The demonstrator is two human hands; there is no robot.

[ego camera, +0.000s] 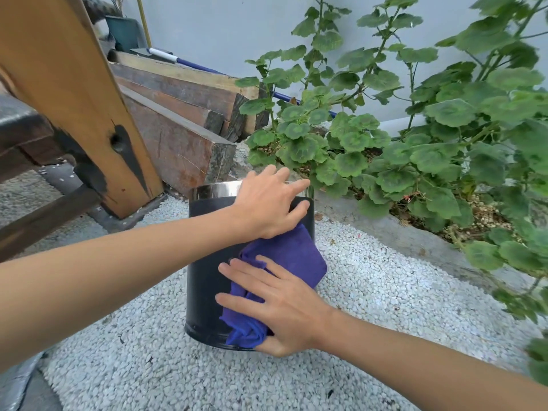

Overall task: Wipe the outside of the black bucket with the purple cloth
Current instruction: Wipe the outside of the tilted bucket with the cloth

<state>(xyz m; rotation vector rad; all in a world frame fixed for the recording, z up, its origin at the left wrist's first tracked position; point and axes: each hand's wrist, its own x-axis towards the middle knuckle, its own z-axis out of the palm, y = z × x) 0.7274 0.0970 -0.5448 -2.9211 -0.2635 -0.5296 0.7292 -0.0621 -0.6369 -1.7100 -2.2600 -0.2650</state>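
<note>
Now bucket (pixel 207 262) sits on gravel w/ left hand (pixel 267 200) spread over its rim; right hand (pixel 284 304) flat, fingers spread, pressing cloth (pixel 290 256) to its side. Best keep rim steady, wipe w/ even pressure.

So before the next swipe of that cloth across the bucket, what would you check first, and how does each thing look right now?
1. Bucket steadied: the left hand rests over the rim of the black bucket. Ok.
2. Cloth in contact: the right hand presses the purple cloth flat against the bucket's side. Ok.
3. Cloth spread: it is bunched and folded near the bottom, so little of it meets the wall. Not ok.
4. Footing: the bucket stands on white gravel, possibly slightly tilted. Cannot tell.
5. Far side cleaned: hidden from this view. Cannot tell.
6. Room to move: the plant is close behind but apart. Ok.
</note>
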